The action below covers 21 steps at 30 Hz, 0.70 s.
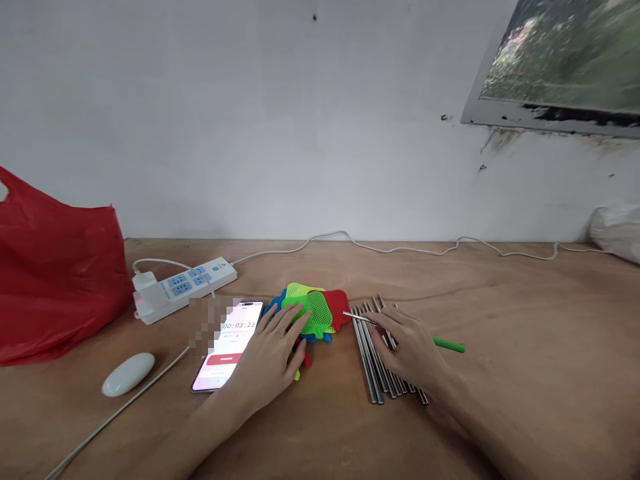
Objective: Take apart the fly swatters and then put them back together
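Loosely spread left hand touched seemingly flexible mesh paddles; at four o'clock, the right hand pinched a probably light, stiff rod, best gripped mid-length.

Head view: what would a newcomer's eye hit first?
Probably the bright heap of green, red, yellow and blue pieces mid-table, under the left hand's fingers. Next, the big red plastic bag at the left edge and the lit phone beside the left hand, its timer showing 00:03:23. Then the right hand, holding a green-ended metal rod over a row of bare metal rods.
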Available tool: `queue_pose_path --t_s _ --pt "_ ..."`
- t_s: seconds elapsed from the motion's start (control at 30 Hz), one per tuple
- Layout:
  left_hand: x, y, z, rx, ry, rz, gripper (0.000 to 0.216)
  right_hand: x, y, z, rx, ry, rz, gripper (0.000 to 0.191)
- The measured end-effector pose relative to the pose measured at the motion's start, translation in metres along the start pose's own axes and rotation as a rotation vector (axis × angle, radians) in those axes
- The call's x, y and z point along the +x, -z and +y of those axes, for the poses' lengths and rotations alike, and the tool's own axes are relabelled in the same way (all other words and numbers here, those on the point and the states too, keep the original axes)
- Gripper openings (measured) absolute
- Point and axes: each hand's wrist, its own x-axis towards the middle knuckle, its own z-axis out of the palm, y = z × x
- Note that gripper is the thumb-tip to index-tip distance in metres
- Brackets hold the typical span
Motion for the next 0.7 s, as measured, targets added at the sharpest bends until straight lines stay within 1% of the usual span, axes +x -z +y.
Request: queue_pose_path --t_s 0.07,0.13,0.2,0.27,0.37,0.43,0.5,0.57,0.7 --pt "0.0 0.005 0.004 -0.049 -0.014 0.05 0.045 0.0 0.0 -0.001 0.013 0.059 -0.03 0.026" --pt "-0.001 0.009 0.008 -0.13 -0.02 0.091 0.043 0.0 0.0 -0.002 -0.009 0.147 -0.089 0.03" --pt "-0.001 0.012 0.012 -0.222 -0.015 0.123 0.034 0.0 0.0 -0.006 -0.055 0.237 -0.153 0.031" --pt "-0.002 0.013 0.014 -0.299 -0.024 0.137 0.023 0.0 -0.001 -0.009 -0.081 0.3 -0.185 0.028" --pt "-0.005 0.011 0.015 -0.357 -0.055 0.14 0.012 0.001 -0.004 -0.016 -0.056 0.33 -0.184 0.022" --pt "-0.006 0.009 0.016 -0.373 -0.063 0.15 0.01 0.0 -0.006 -0.019 -0.013 0.332 -0.179 0.02" --pt "-0.006 0.008 0.016 -0.377 -0.064 0.171 0.011 -0.001 -0.008 -0.02 0.024 0.301 -0.163 0.017" --pt "-0.005 0.009 0.015 -0.371 -0.057 0.188 0.012 -0.003 -0.01 -0.018 0.017 0.215 -0.136 0.012" --pt "-0.003 0.017 0.006 -0.35 0.005 0.207 0.013 -0.006 -0.011 -0.006 -0.099 -0.082 -0.116 0.007"
